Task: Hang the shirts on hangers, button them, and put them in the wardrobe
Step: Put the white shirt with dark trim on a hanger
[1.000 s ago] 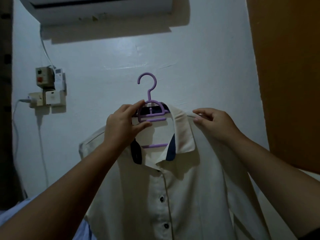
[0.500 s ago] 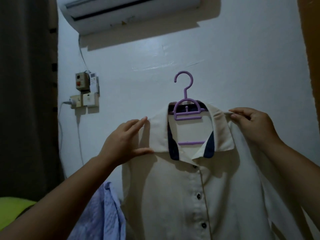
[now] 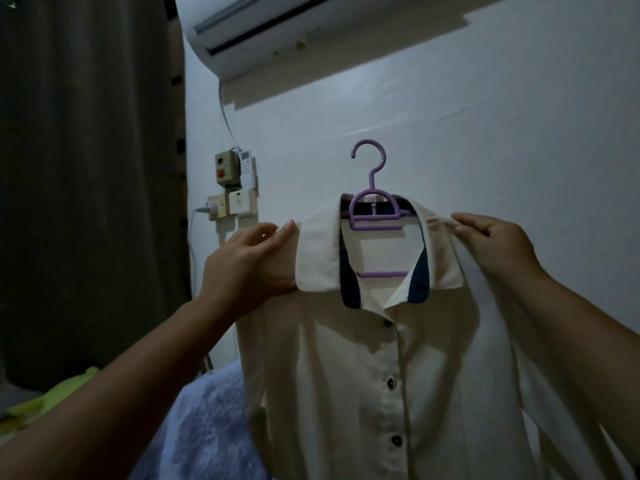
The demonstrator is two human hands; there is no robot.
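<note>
Shirt squared on hanger, collar being smoothed.

Head view: my left hand (image 3: pixel 249 265) has come off the hanger (image 3: pixel 374 216) neck, where it gripped a second ago, and now lies against the left collar wing of the shirt (image 3: pixel 346 393), fingers (image 3: pixel 282 233) straight and close together, thumb tucked under the wing's lower edge. My right hand (image 3: pixel 495 244) still pinches the right shoulder seam. The shirt hangs on the hanger before the wall (image 3: pixel 485 116), placket buttons apparently done, top one unclear. I judge the hanging finished; next comes that top button, then the wardrobe, which I cannot see.
</note>
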